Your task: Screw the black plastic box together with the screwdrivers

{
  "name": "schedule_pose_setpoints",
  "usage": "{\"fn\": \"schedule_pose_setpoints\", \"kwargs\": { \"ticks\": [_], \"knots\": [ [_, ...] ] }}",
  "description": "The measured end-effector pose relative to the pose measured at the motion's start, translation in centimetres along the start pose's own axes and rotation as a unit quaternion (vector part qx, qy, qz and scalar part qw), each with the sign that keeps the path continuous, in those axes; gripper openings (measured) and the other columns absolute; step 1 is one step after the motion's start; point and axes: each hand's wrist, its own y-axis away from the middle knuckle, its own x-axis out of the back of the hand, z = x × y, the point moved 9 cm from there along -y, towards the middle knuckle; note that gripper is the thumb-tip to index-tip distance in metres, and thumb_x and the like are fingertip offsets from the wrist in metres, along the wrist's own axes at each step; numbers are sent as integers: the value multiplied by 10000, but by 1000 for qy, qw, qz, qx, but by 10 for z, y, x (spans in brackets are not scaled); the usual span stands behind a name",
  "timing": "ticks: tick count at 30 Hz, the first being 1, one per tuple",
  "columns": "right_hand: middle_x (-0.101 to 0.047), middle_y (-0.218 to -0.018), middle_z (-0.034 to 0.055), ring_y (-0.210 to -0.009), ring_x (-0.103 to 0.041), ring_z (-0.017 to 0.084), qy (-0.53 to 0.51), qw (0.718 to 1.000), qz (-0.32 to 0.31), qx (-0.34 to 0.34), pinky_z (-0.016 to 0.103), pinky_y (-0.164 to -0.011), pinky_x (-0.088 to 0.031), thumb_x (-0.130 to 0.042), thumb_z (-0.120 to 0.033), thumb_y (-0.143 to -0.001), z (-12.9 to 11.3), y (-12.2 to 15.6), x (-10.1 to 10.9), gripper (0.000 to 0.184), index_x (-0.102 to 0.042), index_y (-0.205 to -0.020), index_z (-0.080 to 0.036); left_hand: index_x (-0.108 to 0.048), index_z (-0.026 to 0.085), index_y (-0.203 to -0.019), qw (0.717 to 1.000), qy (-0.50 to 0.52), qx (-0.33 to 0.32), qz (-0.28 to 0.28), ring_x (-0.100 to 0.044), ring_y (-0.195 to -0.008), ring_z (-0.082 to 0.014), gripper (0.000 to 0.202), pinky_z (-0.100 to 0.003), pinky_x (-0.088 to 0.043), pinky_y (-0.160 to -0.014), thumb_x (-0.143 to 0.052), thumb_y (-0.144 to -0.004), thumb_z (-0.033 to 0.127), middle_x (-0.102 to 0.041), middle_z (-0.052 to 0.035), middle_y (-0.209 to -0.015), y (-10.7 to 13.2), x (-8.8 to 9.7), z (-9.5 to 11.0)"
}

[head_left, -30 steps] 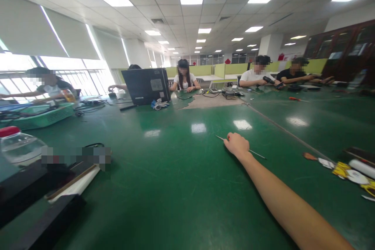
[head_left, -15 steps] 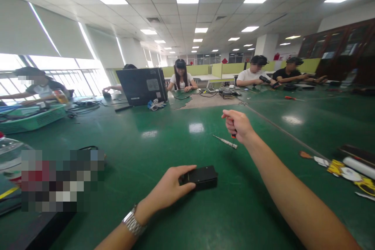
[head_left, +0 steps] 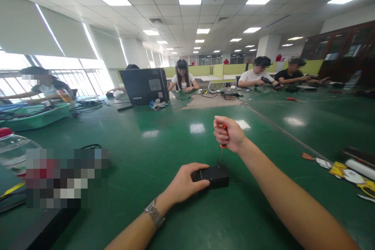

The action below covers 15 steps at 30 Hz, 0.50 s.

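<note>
A small black box point(head_left: 215, 175) lies on the green table point(head_left: 175, 140) in front of me. My left hand point(head_left: 185, 181), with a metal watch on its wrist, grips the box's left end, thumb along the top. My right hand point(head_left: 228, 133) is closed around a red-handled screwdriver point(head_left: 222, 146), held upright with its thin shaft pointing down; the tip touches the top of the box near its far edge.
An open black laptop point(head_left: 145, 85) and gloves stand farther back. A green basket point(head_left: 35, 116) and a clear bottle point(head_left: 13, 144) are at the left. Tools and a yellow packet point(head_left: 348, 172) lie at the right. Several people sit around the far table edges.
My right hand lifted the screwdriver off the table, turned it upright and brought its tip onto the box. My left hand came in with the black box and shifted it slightly right.
</note>
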Motion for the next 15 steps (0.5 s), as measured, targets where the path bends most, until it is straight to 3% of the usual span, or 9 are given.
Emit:
{"fn": "schedule_pose_setpoints", "kwargs": {
  "ticks": [6, 10, 12, 15],
  "knots": [
    [-253, -408, -104, -320, -166, 33, 9, 1000, -15, -12, 156, -306, -107, -589, -387, -776, 8, -1, -2, 262, -538, -636, -171, -653, 205, -1156, 1000, 4, 2, -1, -604, -949, -218, 426, -299, -435, -889, -695, -749, 326, -673, -44, -1105, 0, 0, 0],
    [-389, -502, -70, -403, -354, 61, 59, 997, -42, 13, 178, -360, -278, -571, -325, -744, 2, 1, -12, 170, -534, -672, -175, -652, 202, -1158, 1000, 14, 3, -1, -602, -958, -218, 437, -292, -437, -879, -701, -744, 334, -673, -43, -1105, -1, 0, -2],
    [-440, -563, -57, -459, -405, 68, 105, 994, -16, 27, 193, -409, -338, -577, -315, -730, -2, 2, -11, 153, -531, -694, -174, -650, 201, -1162, 1000, 18, 3, -5, -601, -961, -218, 445, -292, -438, -881, -702, -743, 342, -672, -43, -1107, -1, 0, -3],
    [-427, -527, -72, -436, -387, 72, 136, 990, 28, 27, 201, -415, -337, -605, -329, -719, -3, 4, -4, 170, -513, -714, -187, -643, 198, -1173, 1000, 16, 9, -10, -603, -956, -223, 462, -303, -442, -886, -699, -742, 354, -670, -48, -1113, -1, -1, -4]
  ]
}}
